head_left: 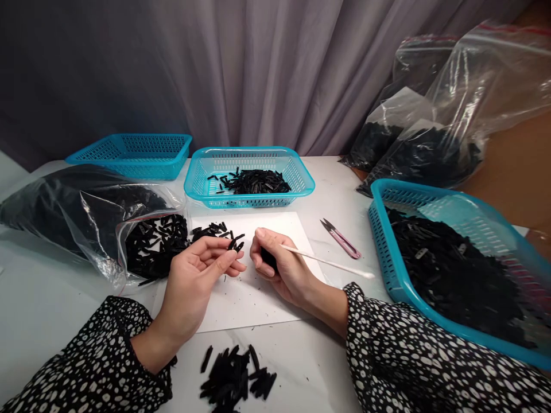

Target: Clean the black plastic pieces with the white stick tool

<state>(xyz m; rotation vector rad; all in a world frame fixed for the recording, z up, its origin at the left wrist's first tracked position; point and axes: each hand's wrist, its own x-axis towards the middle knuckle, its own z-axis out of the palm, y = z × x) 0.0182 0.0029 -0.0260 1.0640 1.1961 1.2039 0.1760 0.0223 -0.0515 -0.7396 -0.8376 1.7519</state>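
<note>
Black pieces (226,377) lie toward the tabletop (327,358)'s near edge; left hand (191,284) pinches likely light, brittle strips (236,244), best held mid-length; right hand (290,271) clasps white stick (331,263), black object (269,260).

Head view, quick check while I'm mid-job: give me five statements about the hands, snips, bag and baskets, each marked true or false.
1. The left hand holds small black pieces. True.
2. The white stick lies on the paper. False: the right hand holds the white stick.
3. The pink-handled snips lie left of the right-hand basket. True.
4. The left-hand bag stands upright. False: the left-hand bag lies on its side.
5. The middle basket contains a black heap. True.
</note>
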